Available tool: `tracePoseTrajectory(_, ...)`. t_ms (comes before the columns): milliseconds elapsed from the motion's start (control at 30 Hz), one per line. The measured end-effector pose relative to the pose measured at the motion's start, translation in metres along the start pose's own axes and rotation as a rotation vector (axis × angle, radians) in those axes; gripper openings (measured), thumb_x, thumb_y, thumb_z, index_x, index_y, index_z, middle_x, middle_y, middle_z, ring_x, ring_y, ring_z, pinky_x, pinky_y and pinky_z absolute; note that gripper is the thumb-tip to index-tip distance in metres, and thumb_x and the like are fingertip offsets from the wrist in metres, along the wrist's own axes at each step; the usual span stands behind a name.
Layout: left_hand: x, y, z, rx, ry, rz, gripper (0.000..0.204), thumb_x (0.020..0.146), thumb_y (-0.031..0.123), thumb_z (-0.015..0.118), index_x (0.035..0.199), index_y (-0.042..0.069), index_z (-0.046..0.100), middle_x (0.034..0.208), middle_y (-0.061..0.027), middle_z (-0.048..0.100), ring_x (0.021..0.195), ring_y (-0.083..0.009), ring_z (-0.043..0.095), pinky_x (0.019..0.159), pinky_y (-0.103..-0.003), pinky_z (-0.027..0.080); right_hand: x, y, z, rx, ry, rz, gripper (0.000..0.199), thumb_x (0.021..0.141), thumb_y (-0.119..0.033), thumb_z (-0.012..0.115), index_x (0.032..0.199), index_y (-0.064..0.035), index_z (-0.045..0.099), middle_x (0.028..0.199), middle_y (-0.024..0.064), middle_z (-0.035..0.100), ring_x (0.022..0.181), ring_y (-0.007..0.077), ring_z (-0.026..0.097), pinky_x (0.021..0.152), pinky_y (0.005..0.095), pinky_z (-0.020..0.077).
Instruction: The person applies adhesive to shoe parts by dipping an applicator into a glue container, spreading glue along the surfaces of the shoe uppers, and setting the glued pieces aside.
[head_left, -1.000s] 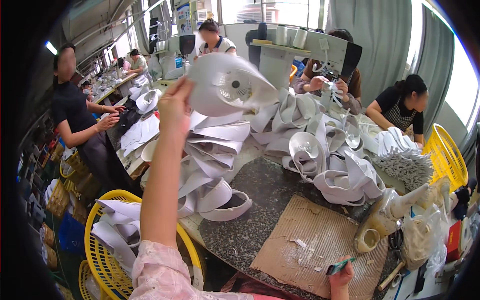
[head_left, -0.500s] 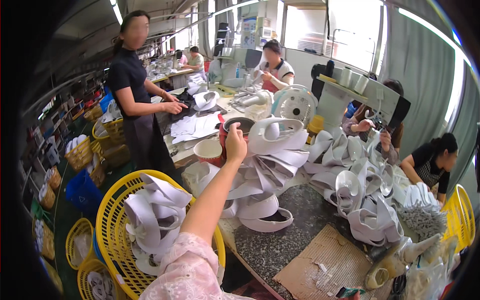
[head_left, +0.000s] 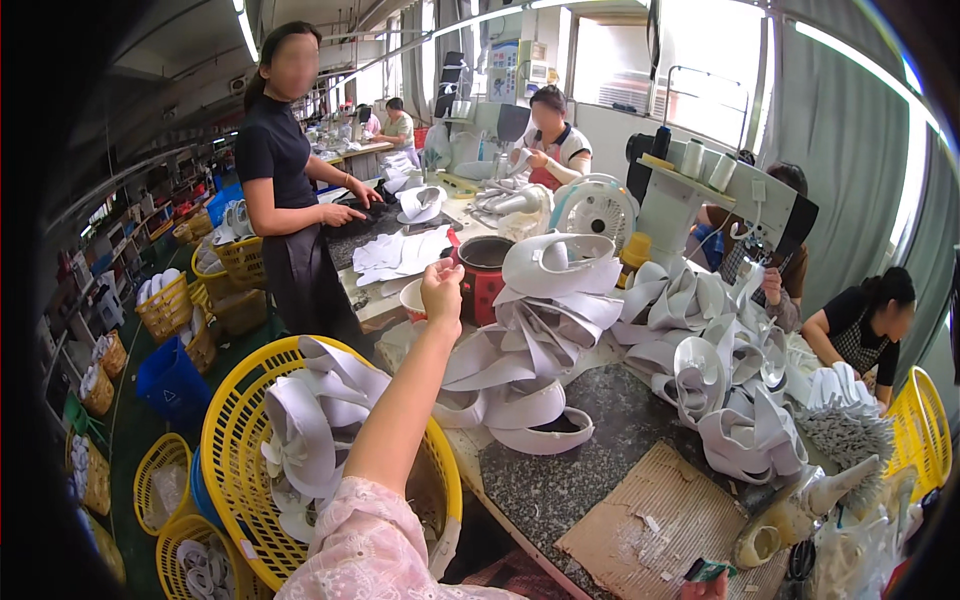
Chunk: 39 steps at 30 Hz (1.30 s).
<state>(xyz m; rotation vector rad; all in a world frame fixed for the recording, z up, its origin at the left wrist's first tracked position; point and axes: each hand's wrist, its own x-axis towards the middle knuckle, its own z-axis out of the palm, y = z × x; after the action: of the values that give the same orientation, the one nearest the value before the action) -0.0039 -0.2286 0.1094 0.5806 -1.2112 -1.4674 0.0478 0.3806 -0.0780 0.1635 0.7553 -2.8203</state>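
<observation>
My left hand [head_left: 442, 292] reaches out over the table with its fingers curled together. Whatever they may hold is too hidden to make out. Just right of it stands a red pot [head_left: 484, 268] with a dark inside. A pale tub [head_left: 412, 297] is partly covered by the hand on its other side. Close by on the right, curved white fabric-like pieces [head_left: 556, 320] are stacked, resembling cap visors or shoe parts. Below my forearm, a yellow basket [head_left: 222, 455] holds more such white pieces [head_left: 305, 425]. My right hand does not show.
More white pieces [head_left: 690, 330] heap up on the right. Worn cardboard [head_left: 640, 520] lies on the speckled tabletop [head_left: 540, 490], beside a dirty container with a brush [head_left: 765, 540]. A fan [head_left: 597, 212] and sewing machine [head_left: 690, 200] stand behind. A person [head_left: 285, 170] stands at far left; others sit working.
My left hand has drawn back and left, from the red pot's rim to in front of the pale tub. The whole view has shifted slightly right.
</observation>
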Motion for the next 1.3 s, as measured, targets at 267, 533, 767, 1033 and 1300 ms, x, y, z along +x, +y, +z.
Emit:
tracePoseTrajectory(267, -0.105, -0.008, 0.007, 0.233, -0.441, -0.066, 0.038, 0.073, 0.016, 0.062, 0.108, 0.01, 0.05, 0.094, -0.0015, 0.052, 0.071, -0.0074, 0.049, 0.056, -0.023, 0.039, 0.017, -0.004, -0.006, -0.031, 0.231, -0.224, 0.023, 0.086, -0.02, 0.044, 0.096, -0.0045, 0.058, 0.083, 0.0072, 0.06, 0.054, 0.0182, 0.048, 0.05, 0.0319, 0.0399)
tracePoseTrajectory(533, -0.092, 0.051, -0.01, 0.209, -0.353, 0.028, 0.053, 0.07, 0.015, 0.064, 0.119, 0.01, 0.043, 0.105, -0.0066, 0.05, 0.075, -0.0115, 0.051, 0.062, -0.027, 0.041, 0.005, -0.005, 0.023, -0.014, 0.112, -0.244, 0.023, 0.084, -0.018, 0.046, 0.093, -0.0001, 0.057, 0.082, 0.0091, 0.059, 0.055, 0.0184, 0.048, 0.051, 0.0324, 0.0418)
tracePoseTrajectory(767, -0.036, 0.118, -0.064, -0.025, -0.057, 0.147, 0.052, 0.072, 0.009, 0.056, 0.121, 0.01, 0.038, 0.08, -0.0026, 0.053, 0.058, -0.0082, 0.05, 0.04, -0.018, 0.034, 0.0, 0.0, 0.024, -0.044, -0.128, -0.156, 0.017, 0.084, -0.011, 0.045, 0.089, 0.0025, 0.054, 0.077, 0.0115, 0.057, 0.05, 0.0141, 0.043, 0.05, 0.0242, 0.0382)
tracePoseTrajectory(1033, 0.036, 0.259, -0.212, -0.01, 0.338, 0.195, 0.073, 0.074, 0.014, 0.058, 0.136, 0.021, 0.02, 0.095, -0.0005, 0.054, 0.062, -0.0104, 0.053, 0.056, -0.027, 0.038, -0.01, -0.002, 0.033, -0.115, 0.125, -0.18, 0.011, 0.081, -0.008, 0.048, 0.088, -0.0028, 0.055, 0.075, 0.0068, 0.055, 0.046, 0.014, 0.039, 0.042, 0.0244, 0.0335)
tracePoseTrajectory(1300, 0.023, 0.257, -0.194, 0.056, 0.345, 0.167, 0.077, 0.071, 0.011, 0.057, 0.137, 0.019, 0.018, 0.098, -0.0044, 0.054, 0.059, -0.0106, 0.054, 0.05, -0.025, 0.037, -0.001, 0.007, 0.012, -0.587, 0.053, -0.663, 0.014, 0.083, -0.012, 0.046, 0.086, -0.0021, 0.056, 0.074, 0.0065, 0.056, 0.049, 0.0155, 0.043, 0.043, 0.0254, 0.0351)
